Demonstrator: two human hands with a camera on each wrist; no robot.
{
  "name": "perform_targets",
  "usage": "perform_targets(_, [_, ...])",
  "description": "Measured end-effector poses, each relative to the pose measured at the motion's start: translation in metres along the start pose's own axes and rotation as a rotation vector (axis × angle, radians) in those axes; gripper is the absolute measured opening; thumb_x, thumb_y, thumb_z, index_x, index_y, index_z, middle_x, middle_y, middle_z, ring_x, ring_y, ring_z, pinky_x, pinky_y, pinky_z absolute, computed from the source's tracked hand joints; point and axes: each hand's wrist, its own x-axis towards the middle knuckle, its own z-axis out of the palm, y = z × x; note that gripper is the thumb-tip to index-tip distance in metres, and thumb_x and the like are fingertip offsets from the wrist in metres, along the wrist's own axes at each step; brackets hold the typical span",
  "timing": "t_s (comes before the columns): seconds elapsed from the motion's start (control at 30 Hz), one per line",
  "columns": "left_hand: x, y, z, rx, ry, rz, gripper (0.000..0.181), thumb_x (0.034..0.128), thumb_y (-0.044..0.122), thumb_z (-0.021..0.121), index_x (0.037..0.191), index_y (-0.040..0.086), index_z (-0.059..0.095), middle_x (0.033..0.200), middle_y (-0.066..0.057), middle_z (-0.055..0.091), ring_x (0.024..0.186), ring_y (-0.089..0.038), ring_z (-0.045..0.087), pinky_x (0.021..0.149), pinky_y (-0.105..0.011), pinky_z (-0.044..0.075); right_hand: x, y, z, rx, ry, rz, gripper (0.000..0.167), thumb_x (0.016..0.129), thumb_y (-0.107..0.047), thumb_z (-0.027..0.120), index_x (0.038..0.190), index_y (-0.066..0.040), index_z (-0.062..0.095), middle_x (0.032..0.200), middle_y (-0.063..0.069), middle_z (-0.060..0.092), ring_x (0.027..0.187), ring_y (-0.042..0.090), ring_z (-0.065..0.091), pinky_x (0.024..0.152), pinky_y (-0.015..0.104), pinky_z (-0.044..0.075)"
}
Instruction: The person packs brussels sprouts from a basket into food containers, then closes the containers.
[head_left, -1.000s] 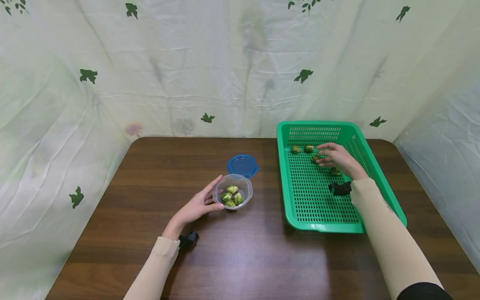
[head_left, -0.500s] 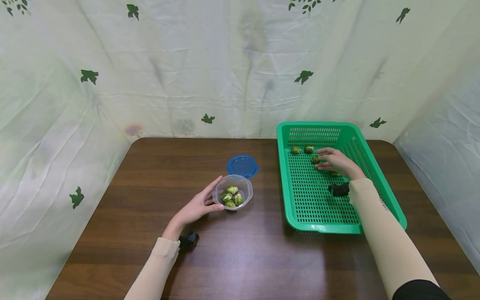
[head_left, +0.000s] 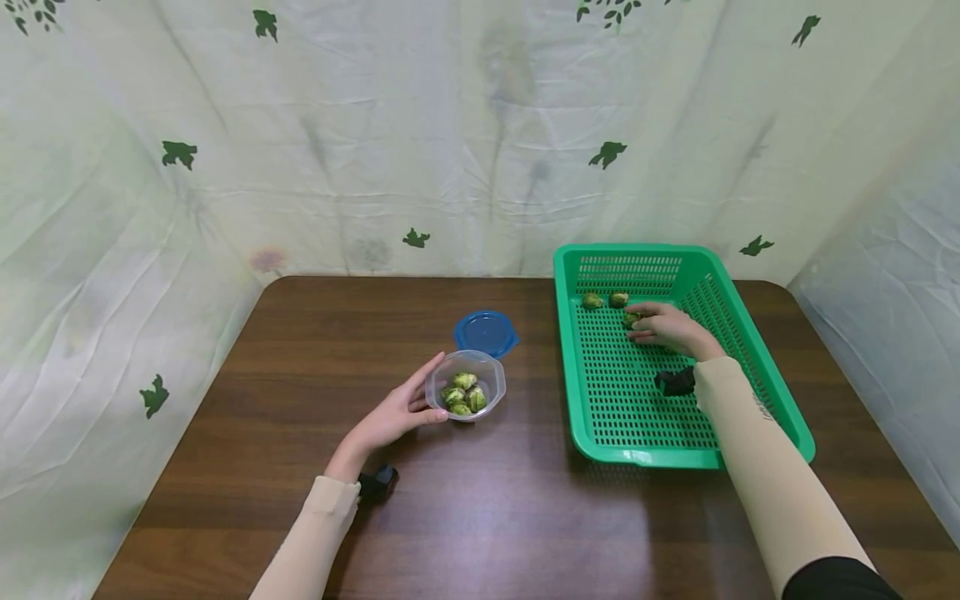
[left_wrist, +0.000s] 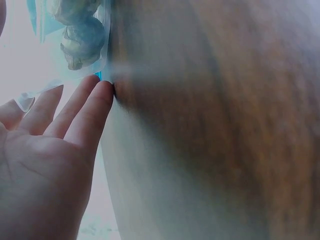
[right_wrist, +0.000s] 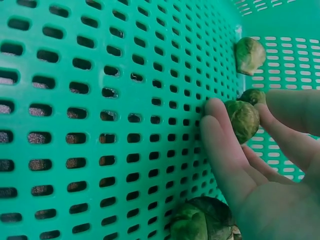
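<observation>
My left hand (head_left: 393, 414) holds the left side of a clear plastic container (head_left: 491, 385), thumb at the near rim and fingers along the far side. Several Brussels sprouts (head_left: 464, 381) lie inside it. In the left wrist view, the fingers (left_wrist: 85, 115) are nearly straight against the container wall. My right hand (head_left: 671, 328) reaches down into a green plastic basket (head_left: 573, 400). Its thumb and fingers pinch a Brussels sprout (right_wrist: 243, 121), seen between them in the right wrist view. Another sprout (right_wrist: 202, 220) lies beneath that hand, mostly hidden in the head view.
A blue lid (head_left: 486, 333) lies on the brown table (head_left: 360, 333) just behind the container. Two other sprouts (head_left: 592, 301) sit near the basket's far left corner. The basket's raised walls surround the right hand. A patterned cloth (head_left: 450, 125) hangs behind the table.
My right hand has moved slightly left and down within the basket, and its fingers have closed around a sprout. The left hand and container have stayed in place.
</observation>
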Motion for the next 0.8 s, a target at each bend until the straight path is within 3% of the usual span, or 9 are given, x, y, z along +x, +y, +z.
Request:
perform_targets(0.33, [-0.0002, -0.0001, 0.0000, 0.007, 0.006, -0.002, 0.088, 0.0905, 0.015, 0.068, 0.156, 0.020, 0.009, 0.158, -0.005, 0.014, 0.137, -0.032, 0.031, 0.100, -0.044, 0.040, 0.0008, -0.0031, 0.0018, -0.018, 0.074, 0.024, 0.047, 0.099, 0.003, 0.036, 0.144, 0.013, 0.025, 0.149, 0.033, 0.016, 0.129, 0.046, 0.035, 0.105, 0.045, 0.035])
perform_targets(0.63, [0.0001, -0.0004, 0.0005, 0.003, 0.003, 0.003, 0.087, 0.0908, 0.014, 0.067, 0.156, 0.020, 0.009, 0.158, -0.004, 0.013, 0.137, -0.031, 0.030, 0.101, -0.043, 0.040, -0.0001, -0.0066, 0.0019, -0.069, 0.212, 0.009, 0.046, 0.096, 0.001, 0.048, 0.139, 0.009, 0.037, 0.146, 0.027, 0.028, 0.117, 0.042, 0.047, 0.098, 0.048, 0.041])
perform_targets(0.8, [-0.0003, 0.0003, 0.0005, 0.006, 0.004, 0.000, 0.087, 0.0907, 0.014, 0.067, 0.156, 0.020, 0.009, 0.158, -0.004, 0.013, 0.137, -0.031, 0.030, 0.101, -0.044, 0.040, 0.0004, -0.0078, 0.0018, -0.071, 0.279, -0.034, 0.040, 0.096, -0.002, 0.050, 0.134, 0.009, 0.043, 0.133, 0.026, 0.041, 0.107, 0.040, 0.054, 0.091, 0.047, 0.047])
